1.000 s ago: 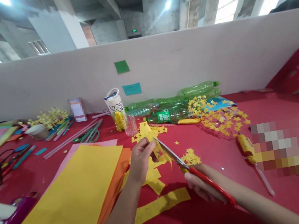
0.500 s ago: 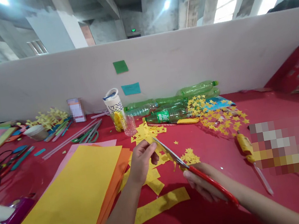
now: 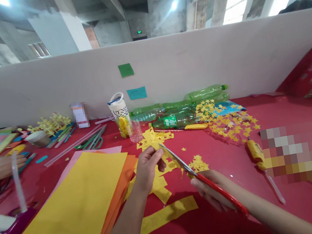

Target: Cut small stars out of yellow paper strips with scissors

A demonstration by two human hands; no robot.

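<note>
My left hand (image 3: 148, 168) pinches a small piece of yellow paper (image 3: 157, 145) between thumb and fingers. Closed around the red handles of a pair of scissors (image 3: 185, 166) is my right hand (image 3: 212, 191); the blades point up-left, their tips at the yellow piece. Beneath lie yellow offcuts with star-shaped holes and a yellow strip (image 3: 169, 214). A pile of small yellow stars (image 3: 199, 163) sits just beyond my right hand. To the left is a stack of yellow sheets (image 3: 68, 203) over orange and pink ones.
Green plastic bottles (image 3: 180, 117) lie along the white partition, near more scattered stars (image 3: 228, 120). A yellow glue gun (image 3: 256, 152) lies at right. At far left, another person's hand (image 3: 0, 169) holds a yellow glue gun above a purple power strip (image 3: 10, 233).
Another person's hand has come in from the left and lifted a yellow glue gun with its clear stick. My hands and scissors have barely moved.
</note>
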